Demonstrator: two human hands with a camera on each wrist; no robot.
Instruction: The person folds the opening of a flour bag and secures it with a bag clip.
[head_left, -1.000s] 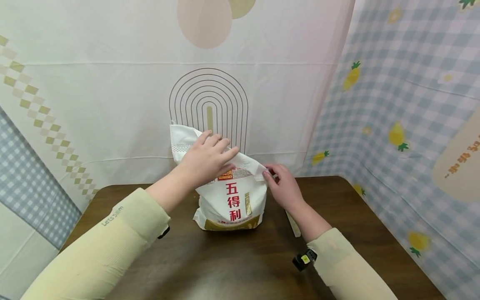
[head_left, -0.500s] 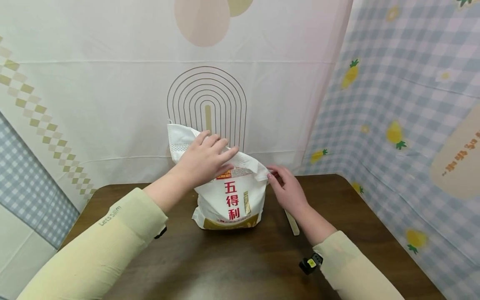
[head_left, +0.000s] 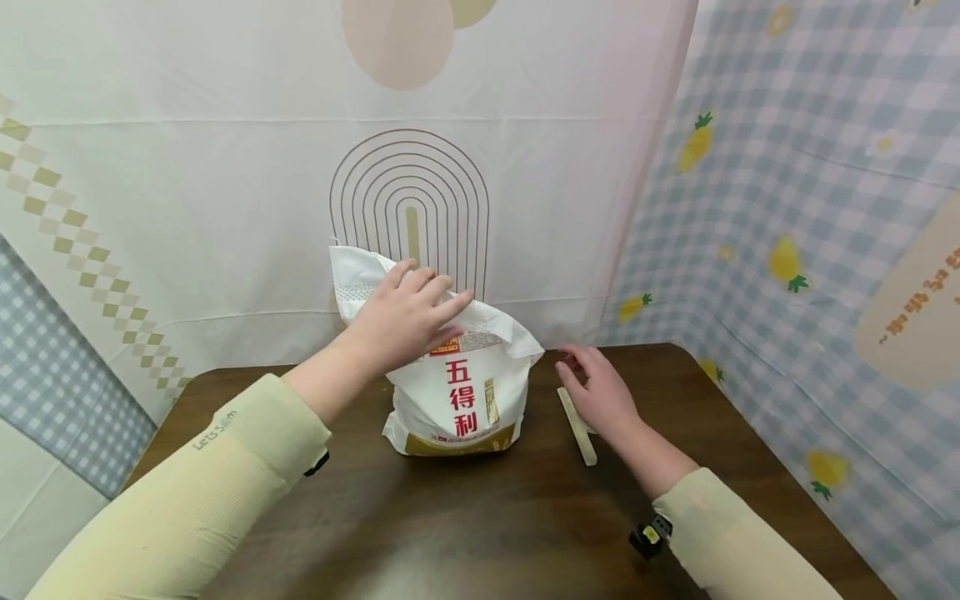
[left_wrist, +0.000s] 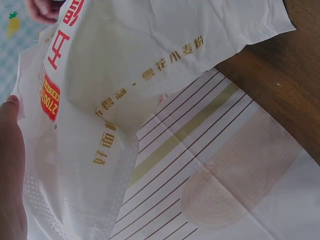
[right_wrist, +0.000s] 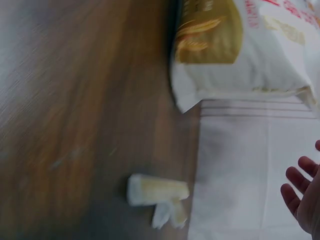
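A white flour bag (head_left: 480, 392) with red characters and a gold base stands on the table, its top folded over to the front and its left corner sticking up. My left hand (head_left: 405, 321) holds that folded top, fingers over the upper edge and thumb in front. In the left wrist view its thumb (left_wrist: 11, 107) touches the bag's side. My right hand (head_left: 597, 387) is just right of the bag, apart from it, with fingers loosely bent and nothing in them. Below that hand lies a narrow cream strip (head_left: 576, 425); the right wrist view shows it blurred, with short pale pieces beside it.
The dark wooden table (head_left: 465, 533) ends at a white printed cloth (head_left: 225, 208) hanging close behind the bag. A blue checked cloth (head_left: 757, 275) hangs along the right side.
My right hand has let go of the bag's right top corner and moved right, uncovering more of the cream strip. My left hand stays on the bag.
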